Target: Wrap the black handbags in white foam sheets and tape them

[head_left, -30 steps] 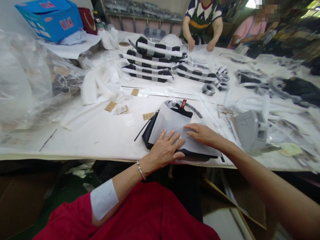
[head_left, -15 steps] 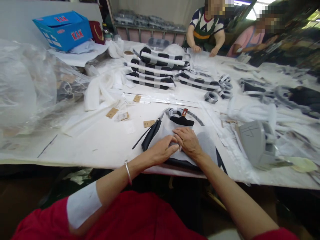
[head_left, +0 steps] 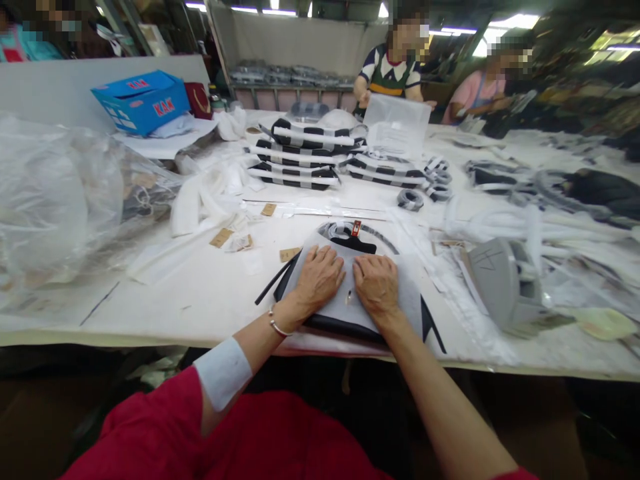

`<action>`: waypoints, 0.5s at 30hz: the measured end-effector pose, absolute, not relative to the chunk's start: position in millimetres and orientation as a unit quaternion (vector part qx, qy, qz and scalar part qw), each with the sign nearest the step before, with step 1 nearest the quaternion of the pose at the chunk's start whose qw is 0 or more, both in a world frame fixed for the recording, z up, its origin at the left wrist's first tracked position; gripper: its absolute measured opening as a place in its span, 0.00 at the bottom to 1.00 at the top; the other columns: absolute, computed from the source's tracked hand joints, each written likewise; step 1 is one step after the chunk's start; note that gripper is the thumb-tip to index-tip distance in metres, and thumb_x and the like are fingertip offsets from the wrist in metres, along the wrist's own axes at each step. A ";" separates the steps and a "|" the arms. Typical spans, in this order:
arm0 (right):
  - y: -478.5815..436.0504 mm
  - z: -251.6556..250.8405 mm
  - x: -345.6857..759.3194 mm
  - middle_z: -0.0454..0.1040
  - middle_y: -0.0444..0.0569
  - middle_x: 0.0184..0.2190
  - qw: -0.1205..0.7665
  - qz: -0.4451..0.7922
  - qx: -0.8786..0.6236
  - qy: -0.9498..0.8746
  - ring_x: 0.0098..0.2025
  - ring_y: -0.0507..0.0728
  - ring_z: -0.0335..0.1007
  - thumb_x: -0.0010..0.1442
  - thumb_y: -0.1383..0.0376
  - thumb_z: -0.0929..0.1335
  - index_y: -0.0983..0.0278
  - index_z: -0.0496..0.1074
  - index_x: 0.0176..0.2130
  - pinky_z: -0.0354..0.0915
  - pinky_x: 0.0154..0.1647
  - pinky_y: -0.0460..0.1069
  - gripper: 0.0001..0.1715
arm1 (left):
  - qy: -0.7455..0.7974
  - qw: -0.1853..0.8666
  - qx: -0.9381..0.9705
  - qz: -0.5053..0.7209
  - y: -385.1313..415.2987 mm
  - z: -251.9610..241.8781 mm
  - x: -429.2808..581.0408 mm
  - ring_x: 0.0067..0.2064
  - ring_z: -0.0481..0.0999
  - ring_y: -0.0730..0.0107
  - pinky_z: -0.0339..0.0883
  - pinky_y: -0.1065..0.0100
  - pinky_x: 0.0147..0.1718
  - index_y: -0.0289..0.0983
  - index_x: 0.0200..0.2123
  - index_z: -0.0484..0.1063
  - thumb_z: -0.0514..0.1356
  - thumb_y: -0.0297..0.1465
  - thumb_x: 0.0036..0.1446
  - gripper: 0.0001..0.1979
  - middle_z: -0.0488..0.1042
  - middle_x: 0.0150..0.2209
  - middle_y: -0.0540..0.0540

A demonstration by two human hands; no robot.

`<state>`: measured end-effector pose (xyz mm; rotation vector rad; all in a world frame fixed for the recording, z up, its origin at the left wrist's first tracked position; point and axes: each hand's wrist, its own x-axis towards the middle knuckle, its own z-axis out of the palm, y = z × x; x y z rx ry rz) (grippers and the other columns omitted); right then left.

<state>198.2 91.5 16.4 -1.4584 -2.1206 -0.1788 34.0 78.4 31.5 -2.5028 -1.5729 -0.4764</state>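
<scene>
A black bag (head_left: 345, 327) lies on the table near its front edge, with a pale translucent sheet (head_left: 410, 283) over most of it. My left hand (head_left: 321, 277) rests palm down on the sheet, fingers stretched forward. Beside it, my right hand (head_left: 377, 283) presses flat on the same sheet, its fingers slightly bent. Between the hands a small metallic piece (head_left: 349, 297) shows at the sheet. Past my fingertips are a black flap (head_left: 357, 243), a red tag (head_left: 356, 229) and a plastic-wrapped coil (head_left: 336, 231). The bag's middle is hidden under sheet and hands.
Wrapped black bags (head_left: 295, 175) are stacked farther back. A grey tape dispenser (head_left: 495, 280) stands to the right. Clear plastic (head_left: 60, 200) and a blue box (head_left: 143, 103) are at left. Small brown cards (head_left: 221, 237) lie around. Across the table, a co-worker holds a translucent sheet (head_left: 397, 123).
My hands were together at the sheet's middle, fingers bent in; they have moved apart and now lie flat on either side. The view has tilted up. The co-worker has raised a sheet.
</scene>
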 end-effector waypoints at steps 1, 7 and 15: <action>91.7 16.1 198.0 0.78 0.55 0.44 0.275 -0.070 -0.544 -0.789 0.48 0.64 0.67 0.68 0.64 0.61 0.62 0.75 0.45 0.51 0.60 0.62 0.14 | -0.528 0.084 -0.827 -0.174 79.1 27.4 32.4 0.62 0.63 0.46 0.53 0.43 0.63 0.34 0.49 0.70 0.54 0.35 0.66 0.13 0.72 0.54 0.36; 92.7 15.5 195.0 0.77 0.54 0.44 0.253 -0.078 -0.546 -0.795 0.49 0.64 0.67 0.69 0.60 0.61 0.60 0.75 0.44 0.47 0.63 0.65 0.15 | -0.529 0.083 -0.820 -0.201 83.0 18.1 29.4 0.62 0.65 0.49 0.48 0.40 0.64 0.37 0.52 0.70 0.55 0.39 0.66 0.16 0.71 0.57 0.38; 90.9 20.0 193.2 0.77 0.55 0.35 0.145 -0.091 -0.593 -0.787 0.42 0.62 0.69 0.71 0.54 0.57 0.63 0.74 0.35 0.56 0.44 0.55 0.24 | -0.536 0.071 -0.820 -0.188 83.0 20.0 30.0 0.43 0.74 0.60 0.53 0.48 0.60 0.35 0.39 0.73 0.52 0.41 0.68 0.17 0.76 0.37 0.43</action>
